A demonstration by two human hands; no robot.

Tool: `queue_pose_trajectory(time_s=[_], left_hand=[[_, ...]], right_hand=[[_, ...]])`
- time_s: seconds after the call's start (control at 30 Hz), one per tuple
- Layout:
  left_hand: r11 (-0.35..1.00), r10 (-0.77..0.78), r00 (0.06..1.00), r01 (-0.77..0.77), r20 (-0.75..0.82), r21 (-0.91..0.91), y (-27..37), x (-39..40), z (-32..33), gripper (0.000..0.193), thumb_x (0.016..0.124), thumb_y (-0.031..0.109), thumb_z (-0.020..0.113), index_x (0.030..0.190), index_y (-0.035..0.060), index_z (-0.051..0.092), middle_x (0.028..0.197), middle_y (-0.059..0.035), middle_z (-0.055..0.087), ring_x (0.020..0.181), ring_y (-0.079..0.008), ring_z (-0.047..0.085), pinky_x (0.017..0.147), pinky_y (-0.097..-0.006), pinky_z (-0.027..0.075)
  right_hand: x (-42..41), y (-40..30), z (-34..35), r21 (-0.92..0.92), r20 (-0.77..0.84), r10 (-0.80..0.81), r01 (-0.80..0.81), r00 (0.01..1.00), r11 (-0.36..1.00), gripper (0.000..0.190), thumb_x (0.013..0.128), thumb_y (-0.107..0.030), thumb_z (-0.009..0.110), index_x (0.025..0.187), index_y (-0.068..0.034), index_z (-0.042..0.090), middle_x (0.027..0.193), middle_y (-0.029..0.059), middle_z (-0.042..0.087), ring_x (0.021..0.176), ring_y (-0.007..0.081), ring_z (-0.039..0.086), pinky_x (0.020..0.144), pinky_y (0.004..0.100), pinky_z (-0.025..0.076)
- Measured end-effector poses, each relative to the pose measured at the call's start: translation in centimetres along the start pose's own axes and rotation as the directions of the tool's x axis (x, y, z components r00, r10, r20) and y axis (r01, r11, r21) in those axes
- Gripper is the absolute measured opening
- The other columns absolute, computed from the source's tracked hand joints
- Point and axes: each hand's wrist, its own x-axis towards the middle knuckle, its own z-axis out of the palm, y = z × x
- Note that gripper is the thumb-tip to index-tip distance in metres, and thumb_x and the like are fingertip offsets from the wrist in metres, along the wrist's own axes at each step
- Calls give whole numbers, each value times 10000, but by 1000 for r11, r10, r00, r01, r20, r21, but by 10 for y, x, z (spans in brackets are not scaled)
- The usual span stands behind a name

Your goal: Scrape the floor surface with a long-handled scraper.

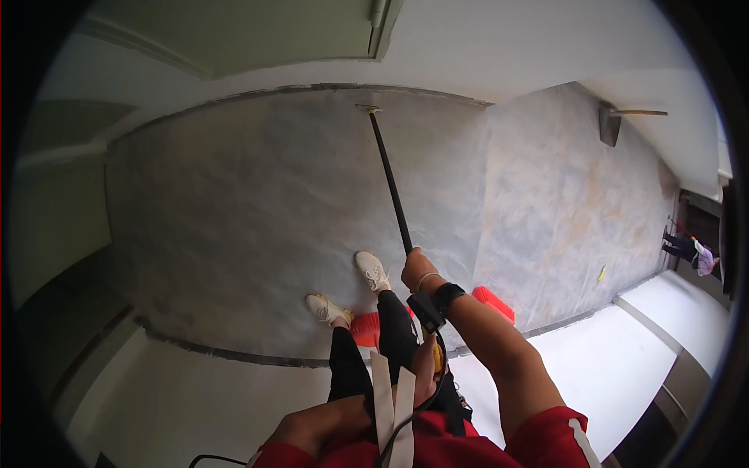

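My right hand [418, 268] is wrapped around the black pole [391, 181] of a long-handled floor scraper. Its flat head [368, 109] rests on the grey concrete floor [263, 199], just short of the wall's base. Nearer my body, my left hand [423, 370] closes on the yellow grip [437, 355] at the pole's other end; hanging pale straps [383, 398] partly cover that hand and forearm. A small black device [426, 312] on a cable sits by my right wrist, hiding part of the pole.
Red ribbed objects [495, 304] lie beside and behind my legs. A dustpan [610, 126] stands by the right-hand wall, and a small yellow item [601, 273] lies on the floor. Far right, a person [690, 251] stands near a doorway. A green door [275, 32] is ahead.
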Motion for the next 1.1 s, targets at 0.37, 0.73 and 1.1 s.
queue_pose_trajectory(time_s=[0.37,0.73,1.1], left_hand=[[998,30,999,-31,30,57,-8,6,-27,441,727,528,396,649,94,378,459,-49,400,335,-119,377,291,-211,245],[987,122,987,-132,106,88,23,22,-29,423,742,525,369,669,108,374,446,-25,396,317,-97,349,266,-204,198],[997,78,991,-80,112,14,28,25,-59,394,728,500,426,694,112,366,452,-25,390,301,-100,340,273,-191,208]], right_hand=[[-12,-13,-4,37,-72,-34,37,997,999,312,695,-94,462,943,51,340,880,249,514,863,352,500,723,381,407],[15,-27,2,71,-155,-51,62,987,996,272,744,-143,421,923,53,362,840,260,517,821,360,509,690,385,419],[38,-23,42,496,-399,-59,269,915,826,291,769,-248,424,858,27,390,607,207,509,450,301,522,382,345,419]])
